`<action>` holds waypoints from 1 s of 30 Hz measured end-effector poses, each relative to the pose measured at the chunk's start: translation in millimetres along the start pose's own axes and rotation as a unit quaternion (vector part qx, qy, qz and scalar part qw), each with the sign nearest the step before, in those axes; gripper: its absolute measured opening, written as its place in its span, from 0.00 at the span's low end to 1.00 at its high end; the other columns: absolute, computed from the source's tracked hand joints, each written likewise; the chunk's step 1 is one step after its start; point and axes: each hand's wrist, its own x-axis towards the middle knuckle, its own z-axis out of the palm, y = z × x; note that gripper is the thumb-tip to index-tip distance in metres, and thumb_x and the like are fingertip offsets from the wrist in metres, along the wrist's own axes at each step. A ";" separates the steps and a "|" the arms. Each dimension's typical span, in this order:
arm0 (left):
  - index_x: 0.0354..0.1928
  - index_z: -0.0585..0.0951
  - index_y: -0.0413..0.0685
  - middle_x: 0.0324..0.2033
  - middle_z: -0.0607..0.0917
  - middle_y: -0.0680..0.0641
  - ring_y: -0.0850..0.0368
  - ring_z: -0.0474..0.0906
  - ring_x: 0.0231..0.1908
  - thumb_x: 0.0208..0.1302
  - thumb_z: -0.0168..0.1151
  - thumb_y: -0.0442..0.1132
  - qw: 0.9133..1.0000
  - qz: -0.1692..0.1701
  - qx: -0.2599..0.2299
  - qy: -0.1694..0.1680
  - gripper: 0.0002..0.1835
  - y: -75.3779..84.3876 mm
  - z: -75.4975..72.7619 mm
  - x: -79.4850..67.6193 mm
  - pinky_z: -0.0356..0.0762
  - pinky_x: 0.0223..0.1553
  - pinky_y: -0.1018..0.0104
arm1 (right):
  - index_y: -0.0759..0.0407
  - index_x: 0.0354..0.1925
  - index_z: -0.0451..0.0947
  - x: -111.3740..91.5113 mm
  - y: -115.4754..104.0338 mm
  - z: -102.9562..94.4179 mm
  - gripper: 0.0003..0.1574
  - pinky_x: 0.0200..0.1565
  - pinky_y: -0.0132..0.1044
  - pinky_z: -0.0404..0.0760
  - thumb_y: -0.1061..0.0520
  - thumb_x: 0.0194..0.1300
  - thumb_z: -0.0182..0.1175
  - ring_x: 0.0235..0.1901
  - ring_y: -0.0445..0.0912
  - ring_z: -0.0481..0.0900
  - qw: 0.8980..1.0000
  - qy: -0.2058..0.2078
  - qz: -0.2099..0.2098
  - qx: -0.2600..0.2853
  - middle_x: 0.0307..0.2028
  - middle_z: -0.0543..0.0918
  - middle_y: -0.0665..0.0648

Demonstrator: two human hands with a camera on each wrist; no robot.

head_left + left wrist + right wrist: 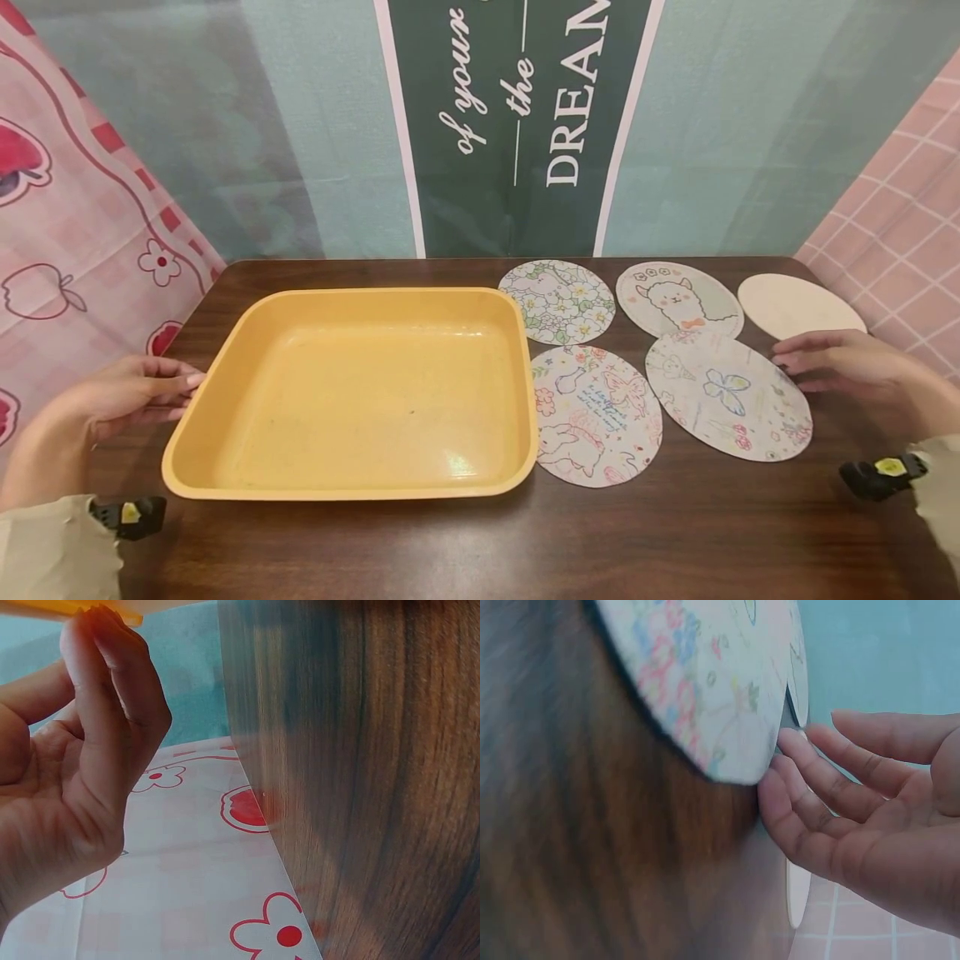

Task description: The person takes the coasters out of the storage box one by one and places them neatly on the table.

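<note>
At the left end of the yellow rectangular tray [352,497] is my left hand [138,392]; its fingertips touch the outer rim, and no finger reaches over the edge. From below, the left wrist view shows these fingers [135,682] meeting the edge of the tray [37,606]. My right hand [847,360] is on the far side, beside a round mat with a blue butterfly drawing [726,392]. Its loosely bent fingertips [774,795] touch or nearly touch that mat's edge [727,742], and I see nothing held.
Other round mats lie right of the tray: a floral one [557,302], an alpaca one [678,302], one with coloured doodles [596,417] and a plain cream one [798,304]. The brown wooden table [450,550] meets fabric hangings [345,167] behind and at both sides.
</note>
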 end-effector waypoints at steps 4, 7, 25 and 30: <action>0.35 0.82 0.49 0.30 0.82 0.50 0.57 0.80 0.32 0.68 0.47 0.31 1.000 0.001 0.002 -0.002 0.13 -0.3 0.0 0.8 0.80 0.37 0.64 | 0.50 0.38 0.79 4.4 -3.7 3.3 0.16 0.35 0.35 0.80 0.69 0.63 0.52 0.36 0.37 0.79 0.999 0.011 -0.008 -0.031 0.35 0.82 0.45; 0.35 0.82 0.49 0.30 0.82 0.50 0.58 0.80 0.32 0.68 0.47 0.31 1.000 0.001 0.004 -0.003 0.13 -0.3 0.1 1.4 0.80 0.37 0.65 | 0.54 0.42 0.78 4.2 -5.9 7.9 0.13 0.36 0.32 0.79 0.67 0.64 0.52 0.37 0.36 0.78 0.998 0.017 -0.023 -0.053 0.37 0.82 0.45; 0.34 0.82 0.49 0.30 0.83 0.50 0.57 0.81 0.31 0.68 0.48 0.31 1.000 -0.002 0.007 0.003 0.13 -0.2 1.0 0.8 0.81 0.37 0.65 | 0.55 0.39 0.79 -8.4 1.6 4.3 0.16 0.35 0.32 0.79 0.71 0.64 0.49 0.36 0.37 0.78 0.998 -0.025 -0.033 -0.041 0.37 0.82 0.44; 0.35 0.82 0.49 0.30 0.83 0.50 0.57 0.81 0.31 0.68 0.48 0.31 1.000 0.000 0.002 -0.002 0.13 -0.3 0.2 0.6 0.80 0.37 0.65 | 0.53 0.39 0.79 -14.6 5.8 -0.6 0.20 0.36 0.31 0.79 0.73 0.64 0.46 0.37 0.37 0.79 0.997 -0.066 -0.025 -0.006 0.38 0.82 0.45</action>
